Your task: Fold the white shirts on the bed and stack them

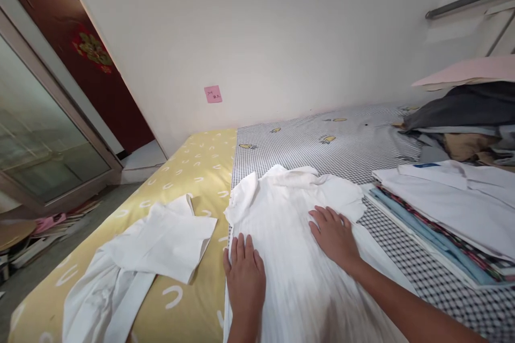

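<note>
Lying flat beneath left grip [244, 278] and right grip [333, 236], both released, palms down: white garment [289, 230].

The top [287, 236] was thin, matt cloth, finely crinkled; the shirt [173, 244] looked smoother and crisper, also matt. Both the yellow sheet [197, 166] and the checked sheet [293, 142] were matt cloth, as was the folded stack [438, 187]. The wall [281, 37] looked smooth and matt, the note [213, 94] paper, the pane [40, 134] glossy and glass-like.
</note>
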Tool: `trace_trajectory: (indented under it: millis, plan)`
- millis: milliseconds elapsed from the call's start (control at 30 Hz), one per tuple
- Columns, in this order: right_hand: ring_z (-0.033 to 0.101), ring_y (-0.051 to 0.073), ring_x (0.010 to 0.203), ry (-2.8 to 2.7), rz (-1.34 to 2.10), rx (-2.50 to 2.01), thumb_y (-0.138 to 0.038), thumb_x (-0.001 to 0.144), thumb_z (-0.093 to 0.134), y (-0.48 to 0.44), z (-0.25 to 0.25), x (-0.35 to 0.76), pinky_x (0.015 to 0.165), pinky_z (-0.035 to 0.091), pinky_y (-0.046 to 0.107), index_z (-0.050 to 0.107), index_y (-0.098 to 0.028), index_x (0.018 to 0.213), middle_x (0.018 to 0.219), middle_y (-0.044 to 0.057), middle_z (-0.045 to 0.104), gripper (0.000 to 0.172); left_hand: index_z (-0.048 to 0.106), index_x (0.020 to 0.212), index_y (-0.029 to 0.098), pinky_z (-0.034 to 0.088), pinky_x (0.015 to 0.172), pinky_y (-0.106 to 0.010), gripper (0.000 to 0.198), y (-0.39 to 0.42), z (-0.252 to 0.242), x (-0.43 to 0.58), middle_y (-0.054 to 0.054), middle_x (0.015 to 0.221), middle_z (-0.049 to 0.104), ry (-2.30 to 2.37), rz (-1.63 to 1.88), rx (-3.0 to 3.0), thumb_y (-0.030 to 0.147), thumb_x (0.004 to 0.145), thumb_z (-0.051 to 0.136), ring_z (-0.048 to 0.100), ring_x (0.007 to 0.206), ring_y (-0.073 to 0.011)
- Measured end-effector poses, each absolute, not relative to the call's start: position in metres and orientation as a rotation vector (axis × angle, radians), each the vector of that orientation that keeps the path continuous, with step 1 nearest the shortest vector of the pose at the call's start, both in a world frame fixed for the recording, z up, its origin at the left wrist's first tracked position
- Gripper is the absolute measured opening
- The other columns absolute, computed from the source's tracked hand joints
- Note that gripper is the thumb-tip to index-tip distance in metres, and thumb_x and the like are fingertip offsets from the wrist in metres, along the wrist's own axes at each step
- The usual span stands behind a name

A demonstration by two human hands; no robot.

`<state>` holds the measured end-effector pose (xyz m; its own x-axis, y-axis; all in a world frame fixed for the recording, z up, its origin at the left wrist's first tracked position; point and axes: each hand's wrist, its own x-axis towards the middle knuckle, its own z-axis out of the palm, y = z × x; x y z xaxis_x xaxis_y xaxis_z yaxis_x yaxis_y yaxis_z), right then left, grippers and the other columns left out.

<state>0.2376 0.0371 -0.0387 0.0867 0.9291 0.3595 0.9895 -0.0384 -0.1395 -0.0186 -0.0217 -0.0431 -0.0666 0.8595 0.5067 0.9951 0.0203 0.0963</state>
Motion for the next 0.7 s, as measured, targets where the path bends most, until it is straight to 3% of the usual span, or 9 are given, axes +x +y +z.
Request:
trace_trajectory:
  millis: [300, 500, 600, 700]
  plan:
    - [0.046, 0.031, 0.139, -1.871, -0.276, -1.98, -0.031, 0.101, 0.041, 0.038, -0.042, 0.238, 0.113, 0.03, 0.055, 0.065, -0.027, 0.128, 0.147, 0.005, 0.061, 0.037, 0.064, 0.133, 0.023, 0.031, 0.119, -0.055, 0.042, 0.015, -0.02, -0.036, -0.01, 0.145, 0.063, -2.043, -0.632, -2.163, 0.022, 0.1, 0.039, 0.052, 0.137, -0.0269]
    - [0.047, 0.031, 0.139, -1.865, -0.249, -1.964, -0.031, 0.101, 0.041, 0.038, -0.043, 0.239, 0.114, 0.032, 0.056, 0.066, -0.027, 0.128, 0.147, 0.004, 0.061, 0.037, 0.073, 0.108, 0.023, 0.044, 0.103, -0.046, 0.033, 0.065, 0.002, -0.05, -0.009, 0.11, 0.071, -2.05, -0.75, -2.163, 0.028, 0.101, 0.041, 0.062, 0.108, -0.0257]
    - [0.047, 0.03, 0.139, -1.865, -0.244, -1.96, -0.032, 0.102, 0.041, 0.038, -0.043, 0.24, 0.114, 0.032, 0.056, 0.065, -0.027, 0.128, 0.147, 0.004, 0.061, 0.037, 0.064, 0.124, 0.015, 0.045, 0.103, -0.047, 0.041, 0.081, 0.003, -0.052, -0.018, 0.129, 0.062, -2.184, -0.881, -1.93, 0.033, 0.103, 0.033, 0.057, 0.121, -0.0299]
    - [0.047, 0.03, 0.14, -1.864, -0.248, -1.957, -0.032, 0.102, 0.04, 0.038, -0.042, 0.24, 0.114, 0.031, 0.056, 0.065, -0.027, 0.128, 0.147, 0.004, 0.061, 0.037, 0.047, 0.14, 0.005, 0.041, 0.107, -0.057, 0.053, 0.092, -0.001, -0.053, -0.029, 0.149, 0.044, -2.33, -0.969, -1.673, 0.041, 0.102, 0.037, 0.043, 0.139, -0.0403]
